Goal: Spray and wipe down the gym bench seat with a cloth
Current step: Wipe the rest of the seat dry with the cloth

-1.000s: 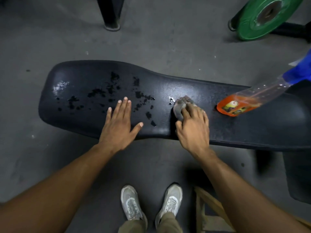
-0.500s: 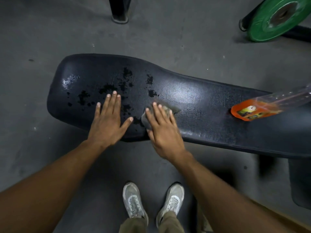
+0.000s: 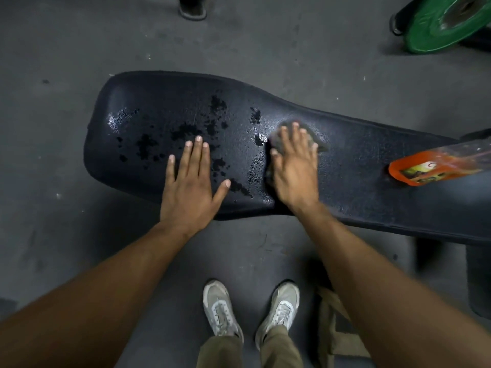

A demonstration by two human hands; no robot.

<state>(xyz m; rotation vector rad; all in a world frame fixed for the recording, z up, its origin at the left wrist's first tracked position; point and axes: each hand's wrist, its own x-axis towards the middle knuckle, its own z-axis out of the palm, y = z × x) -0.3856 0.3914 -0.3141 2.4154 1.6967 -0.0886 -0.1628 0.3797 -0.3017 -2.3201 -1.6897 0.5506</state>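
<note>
The black padded bench seat (image 3: 353, 168) runs across the view from left to right. Wet dark patches and droplets (image 3: 191, 131) cover its wider left end. My left hand (image 3: 190, 187) lies flat on the seat near its front edge, fingers straight and spread. My right hand (image 3: 293, 166) presses a grey cloth (image 3: 318, 144) onto the seat just right of the wet patches, fingers extended over it. Most of the cloth is hidden under the hand. A clear spray bottle with orange liquid (image 3: 430, 168) lies on its side on the seat at the right.
A green weight plate (image 3: 446, 22) stands at the top right on the grey floor. A black post foot (image 3: 192, 9) is at the top centre. My grey shoes (image 3: 249, 309) stand below the bench, with a wooden frame (image 3: 332, 322) beside them and a dark bench support (image 3: 478, 277) at the right.
My right hand swept the cloth left toward my left hand, then back right and farther up the seat. My left hand stayed flat on the seat.
</note>
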